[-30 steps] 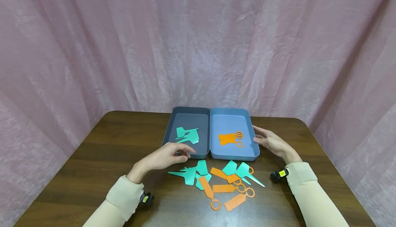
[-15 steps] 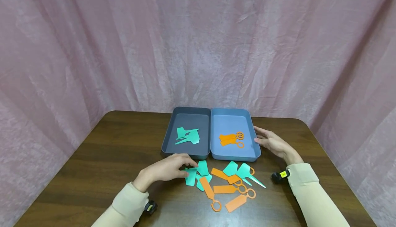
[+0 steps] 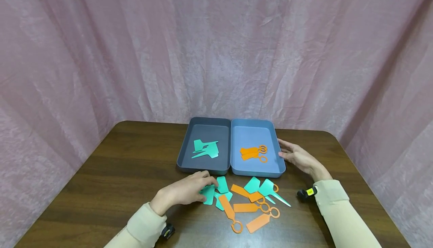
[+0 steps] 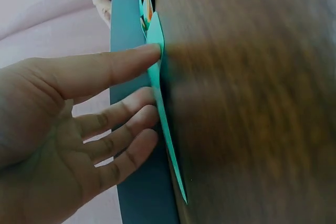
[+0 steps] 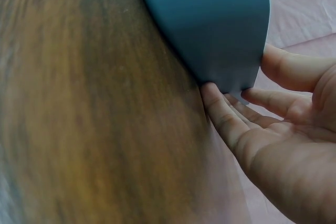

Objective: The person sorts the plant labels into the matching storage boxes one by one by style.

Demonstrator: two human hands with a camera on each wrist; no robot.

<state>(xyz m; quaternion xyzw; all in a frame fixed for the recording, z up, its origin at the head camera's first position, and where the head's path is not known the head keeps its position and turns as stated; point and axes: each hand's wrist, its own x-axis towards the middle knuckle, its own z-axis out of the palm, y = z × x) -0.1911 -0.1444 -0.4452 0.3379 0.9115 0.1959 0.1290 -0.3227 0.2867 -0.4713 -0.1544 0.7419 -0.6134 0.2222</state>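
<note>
In the head view my left hand (image 3: 189, 189) is over the green plant labels just in front of the dark grey tray (image 3: 184, 158). The left wrist view has its thumb and fingertips at the edges of one pointed green plant label (image 4: 163, 103), pinching it close to the tabletop. My right hand (image 3: 299, 158) touches the right side of the blue tray (image 3: 257, 171); in the right wrist view its extended fingers (image 5: 223, 111) rest against the tray's outer wall. Beside the left hand lie more green labels (image 3: 222, 185) and an orange ring tag (image 3: 227, 207).
Green labels (image 3: 211, 150) lie in the grey tray and orange ring tags (image 3: 250, 153) in the blue one. Several more orange tags (image 3: 245, 207) and green labels (image 3: 267, 188) overlap on the brown table (image 3: 135, 158). A pink curtain (image 3: 216, 52) hangs behind.
My left hand has come down from the grey tray's front edge, toward me and slightly right, onto a green plant label. The right hand stays at the blue tray.
</note>
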